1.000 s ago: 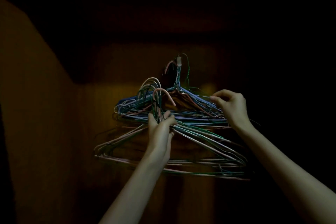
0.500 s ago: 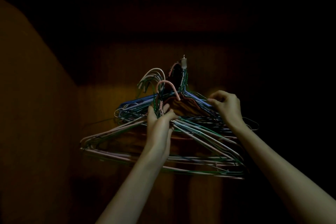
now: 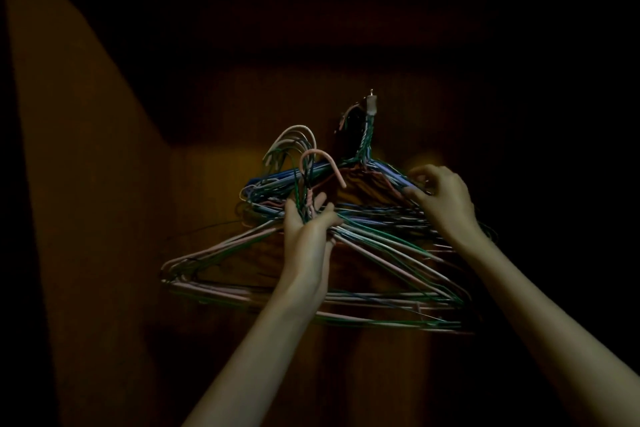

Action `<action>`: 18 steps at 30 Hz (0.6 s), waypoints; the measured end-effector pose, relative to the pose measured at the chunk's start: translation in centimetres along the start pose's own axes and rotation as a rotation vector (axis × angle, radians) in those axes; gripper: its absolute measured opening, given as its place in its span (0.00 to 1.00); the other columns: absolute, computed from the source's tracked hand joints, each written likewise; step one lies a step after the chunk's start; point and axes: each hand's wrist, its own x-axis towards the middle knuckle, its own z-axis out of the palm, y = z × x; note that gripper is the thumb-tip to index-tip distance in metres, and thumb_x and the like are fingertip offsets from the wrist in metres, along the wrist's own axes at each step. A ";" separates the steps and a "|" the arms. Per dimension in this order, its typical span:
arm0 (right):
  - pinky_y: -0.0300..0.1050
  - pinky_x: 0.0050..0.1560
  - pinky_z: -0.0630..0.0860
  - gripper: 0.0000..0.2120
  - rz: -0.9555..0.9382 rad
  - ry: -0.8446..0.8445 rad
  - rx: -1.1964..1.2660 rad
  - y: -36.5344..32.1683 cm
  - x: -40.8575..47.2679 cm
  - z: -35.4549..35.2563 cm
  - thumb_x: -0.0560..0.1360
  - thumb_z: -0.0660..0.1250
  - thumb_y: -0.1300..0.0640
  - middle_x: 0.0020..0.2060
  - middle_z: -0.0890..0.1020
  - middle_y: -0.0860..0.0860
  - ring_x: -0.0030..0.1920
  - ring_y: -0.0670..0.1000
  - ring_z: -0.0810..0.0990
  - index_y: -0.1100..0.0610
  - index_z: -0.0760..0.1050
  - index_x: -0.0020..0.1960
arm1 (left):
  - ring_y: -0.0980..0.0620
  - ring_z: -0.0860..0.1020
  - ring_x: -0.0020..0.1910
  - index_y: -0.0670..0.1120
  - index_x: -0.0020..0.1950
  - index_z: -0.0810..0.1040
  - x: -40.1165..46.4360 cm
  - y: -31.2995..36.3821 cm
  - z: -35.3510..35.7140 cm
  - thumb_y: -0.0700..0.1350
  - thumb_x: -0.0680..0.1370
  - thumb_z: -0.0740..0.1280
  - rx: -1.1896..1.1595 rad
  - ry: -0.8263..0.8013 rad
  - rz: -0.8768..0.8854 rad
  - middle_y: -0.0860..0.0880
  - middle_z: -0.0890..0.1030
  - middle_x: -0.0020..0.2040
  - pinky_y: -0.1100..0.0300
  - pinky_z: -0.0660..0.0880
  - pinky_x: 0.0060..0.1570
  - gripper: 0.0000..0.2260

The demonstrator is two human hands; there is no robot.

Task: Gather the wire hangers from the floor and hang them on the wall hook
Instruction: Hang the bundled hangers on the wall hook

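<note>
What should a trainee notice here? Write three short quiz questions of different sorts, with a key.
1. True or false: some coloured wire hangers already hang from the small pale wall hook.
2. Which hand grips the bundle of hangers by their necks, just below the pink curved hanger hook? A left hand; B right hand.
3. Fill in: the right hand's fingers touch the hangers' ____ shoulder.

Key: 1 true; 2 A; 3 right.
</note>
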 end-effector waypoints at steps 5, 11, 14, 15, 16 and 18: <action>0.33 0.43 0.70 0.03 -0.042 -0.237 0.292 -3.7 -4.0 -1.6 0.75 0.67 0.57 0.42 0.78 0.43 0.44 0.43 0.77 0.49 0.76 0.46 | 0.48 0.72 0.65 0.52 0.77 0.47 -1.3 0.4 -1.0 0.27 0.75 0.58 -0.005 -0.001 -0.013 0.45 0.73 0.68 0.44 0.61 0.69 0.37; 0.29 0.43 0.72 0.03 -0.044 -0.549 0.307 -7.1 -8.2 -2.3 0.75 0.65 0.51 0.40 0.80 0.40 0.42 0.36 0.78 0.43 0.76 0.44 | 0.49 0.72 0.65 0.52 0.77 0.47 -3.2 1.4 -3.1 0.28 0.76 0.58 0.011 -0.022 -0.029 0.47 0.74 0.67 0.43 0.60 0.70 0.37; 0.28 0.40 0.70 0.06 -0.028 -0.613 0.291 -8.1 -9.5 -2.6 0.75 0.65 0.51 0.37 0.79 0.39 0.40 0.31 0.76 0.41 0.75 0.41 | 0.49 0.73 0.65 0.51 0.77 0.49 -4.1 1.8 -4.0 0.28 0.75 0.58 0.018 -0.035 -0.031 0.47 0.74 0.67 0.42 0.61 0.70 0.36; 0.28 0.39 0.69 0.07 -0.015 -0.613 0.289 -8.3 -9.8 -2.6 0.76 0.65 0.52 0.36 0.79 0.39 0.39 0.31 0.76 0.42 0.75 0.40 | 0.49 0.73 0.65 0.51 0.77 0.51 -4.3 1.9 -4.3 0.28 0.75 0.59 0.024 -0.045 -0.030 0.47 0.74 0.67 0.41 0.62 0.70 0.35; 0.29 0.39 0.68 0.07 0.005 -0.602 0.293 -8.4 -10.2 -2.6 0.76 0.65 0.52 0.36 0.78 0.40 0.38 0.33 0.76 0.43 0.75 0.40 | 0.49 0.73 0.64 0.50 0.77 0.52 -4.6 1.9 -4.6 0.28 0.75 0.59 0.032 -0.056 -0.032 0.47 0.75 0.66 0.41 0.62 0.69 0.35; 0.31 0.39 0.67 0.07 0.054 -0.578 0.295 -8.7 -10.9 -2.6 0.76 0.65 0.53 0.37 0.78 0.42 0.39 0.36 0.75 0.46 0.75 0.39 | 0.50 0.75 0.63 0.51 0.76 0.54 -5.3 1.9 -5.0 0.28 0.75 0.59 0.053 -0.076 -0.034 0.48 0.76 0.65 0.42 0.63 0.69 0.34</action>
